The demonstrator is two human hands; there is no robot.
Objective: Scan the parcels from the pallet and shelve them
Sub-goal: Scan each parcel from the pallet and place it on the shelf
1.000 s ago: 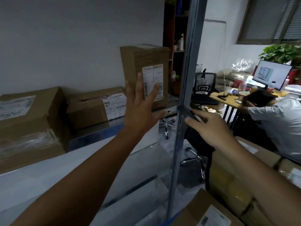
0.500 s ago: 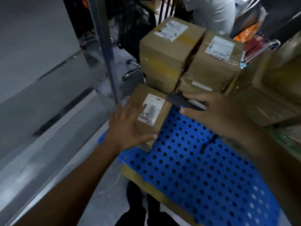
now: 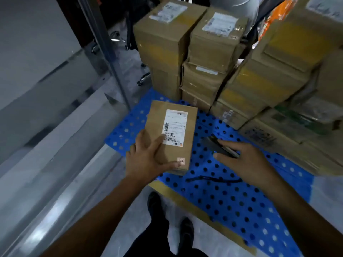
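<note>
The small parcel (image 3: 172,138) lies flat on the blue pallet (image 3: 222,197), near its front left corner. Its white label (image 3: 175,127) faces up, so the bar codes are easy to read. The left hand (image 3: 148,160) rests on the near left end of the parcel. Its fingers are spread wide and the thumb reaches across the near edge. I think it holds the parcel down so it does not slide.

The right hand (image 3: 246,162) holds the dark scanner (image 3: 219,147), with fingers and thumb curled round it. The scanner's nose points toward the parcel, just beside it and not touching. The scanner is blurry, so I cannot tell if its light is on.

A thin black cord (image 3: 213,179) hangs below that hand. More brown boxes (image 3: 185,43) are stacked at the back of the pallet, waiting. The grey shelf (image 3: 46,145) is close by on the left, so the carry should be short once the scan is done.
</note>
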